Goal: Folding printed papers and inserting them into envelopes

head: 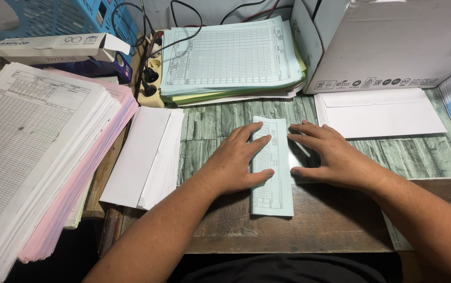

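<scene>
A light green printed form, folded into a narrow strip (273, 181), lies lengthwise on the wooden desk in front of me. My left hand (234, 160) rests flat on its left side, fingers spread and pointing right across the paper. To the right of the strip, my right hand (330, 154) presses its fingertips against the strip's right edge near the top. Neither hand grips the paper; both press down on it.
A stack of green forms (230, 57) sits at the back centre. White envelopes (144, 154) lie to the left, more envelopes (382, 112) to the right under a white cardboard box (393, 42). A tall pile of white and pink forms (31, 147) fills the left.
</scene>
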